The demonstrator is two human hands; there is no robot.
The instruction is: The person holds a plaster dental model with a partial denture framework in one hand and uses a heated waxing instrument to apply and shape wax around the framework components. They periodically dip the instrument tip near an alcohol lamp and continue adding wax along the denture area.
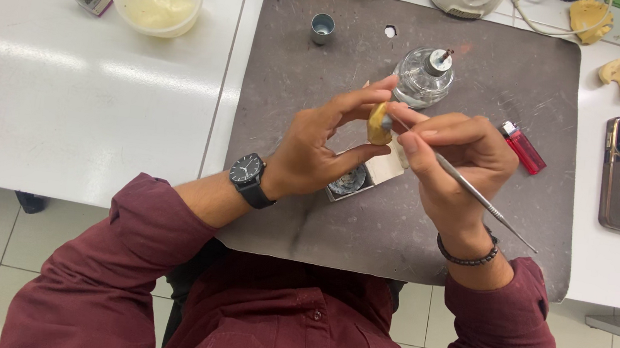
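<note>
A small yellow plaster cast is pinched between thumb and fingertips of the left hand, raised above the dark grey rubber work mat so its face is turned toward the tool. A slender metal carving instrument is gripped pen-fashion by the right hand, its tip touching the cast. A glass spirit lamp is kept just behind, a red lighter beside it.
</note>
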